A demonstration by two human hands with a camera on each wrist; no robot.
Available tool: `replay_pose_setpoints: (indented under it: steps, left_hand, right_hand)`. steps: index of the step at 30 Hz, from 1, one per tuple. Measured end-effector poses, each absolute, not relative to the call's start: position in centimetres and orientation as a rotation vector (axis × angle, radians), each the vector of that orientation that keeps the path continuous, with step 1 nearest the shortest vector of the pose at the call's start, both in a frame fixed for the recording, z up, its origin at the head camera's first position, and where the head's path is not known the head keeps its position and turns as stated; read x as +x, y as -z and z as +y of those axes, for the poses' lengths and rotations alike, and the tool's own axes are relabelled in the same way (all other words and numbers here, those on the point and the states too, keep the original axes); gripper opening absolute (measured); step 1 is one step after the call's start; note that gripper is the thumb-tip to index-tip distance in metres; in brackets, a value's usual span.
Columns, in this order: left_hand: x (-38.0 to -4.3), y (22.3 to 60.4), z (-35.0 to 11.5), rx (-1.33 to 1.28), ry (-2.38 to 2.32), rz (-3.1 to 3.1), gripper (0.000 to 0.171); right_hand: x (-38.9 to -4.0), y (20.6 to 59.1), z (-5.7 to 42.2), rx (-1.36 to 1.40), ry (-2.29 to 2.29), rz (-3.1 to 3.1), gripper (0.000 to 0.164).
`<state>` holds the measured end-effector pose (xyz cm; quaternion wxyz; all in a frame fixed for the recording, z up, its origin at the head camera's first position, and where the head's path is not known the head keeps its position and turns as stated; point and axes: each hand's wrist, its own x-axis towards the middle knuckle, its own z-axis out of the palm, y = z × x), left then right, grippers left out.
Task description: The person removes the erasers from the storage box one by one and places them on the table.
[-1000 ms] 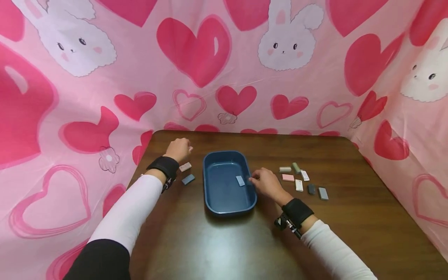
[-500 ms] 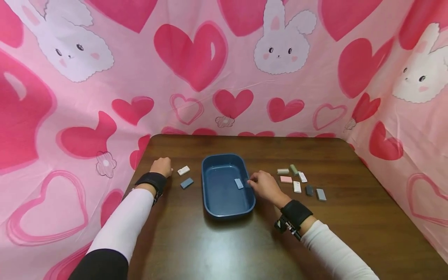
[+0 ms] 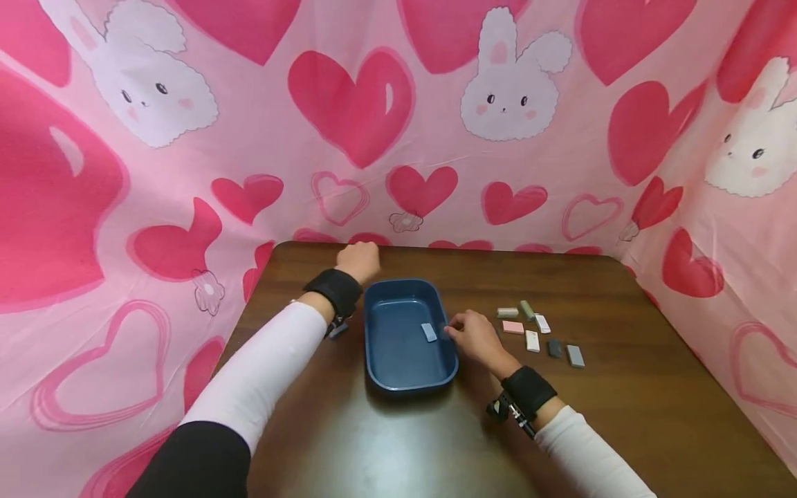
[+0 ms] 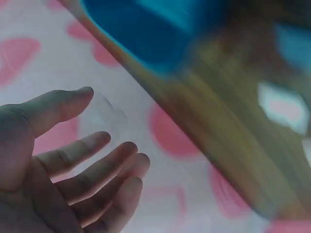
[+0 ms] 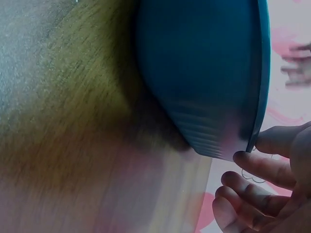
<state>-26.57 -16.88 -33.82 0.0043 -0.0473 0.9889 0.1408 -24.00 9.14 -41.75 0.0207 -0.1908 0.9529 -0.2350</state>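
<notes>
A dark blue plastic tub (image 3: 407, 389) stands in the middle of the table, with one light blue small block (image 3: 429, 333) lying inside. My right hand (image 3: 478, 340) pinches the tub's right rim between thumb and index finger, as the right wrist view also shows. My left hand (image 3: 359, 261) hovers by the tub's far left corner; in the left wrist view its fingers (image 4: 99, 174) are spread loosely around nothing. Left of the tub, a blue-grey block (image 3: 338, 331) is partly covered by the left wrist. A blurred whitish block (image 4: 284, 108) shows in the left wrist view.
Right of the tub lie several small pieces: a pink block (image 3: 513, 326), a green roll (image 3: 527, 310), a white block (image 3: 532, 341), a dark block (image 3: 555, 348) and a grey block (image 3: 575, 355). Behind the wooden table (image 3: 623, 415) hangs a pink heart-patterned cloth (image 3: 448, 152).
My left hand first drew back leftward, then swung right and away toward the tub's far left corner, its arm now covering the whitish block. My right hand has stayed on the rim.
</notes>
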Motion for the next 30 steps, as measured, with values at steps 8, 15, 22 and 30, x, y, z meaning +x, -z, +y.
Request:
replay_pose_setpoints:
  steps: [8, 15, 22, 30]
  left_hand:
    - [-26.3, 37.7, -9.1, 0.032, -0.457, 2.907, 0.023]
    - [-25.9, 42.1, -7.1, 0.092, -0.414, 2.966, 0.015]
    - [-25.7, 44.8, -6.2, 0.261, -0.362, 2.907, 0.017]
    - [-27.1, 44.3, -4.8, 0.438, -0.336, 2.951, 0.018]
  right_hand:
    - [-23.4, 43.2, 8.4, -0.623, 0.811, 2.934, 0.014]
    - [-23.3, 43.5, 7.9, -0.657, 0.816, 2.919, 0.012]
    - [-23.4, 43.3, 8.8, -0.61, 0.804, 2.911, 0.013]
    - [-24.1, 42.4, 9.7, -0.593, 0.812, 2.95, 0.015]
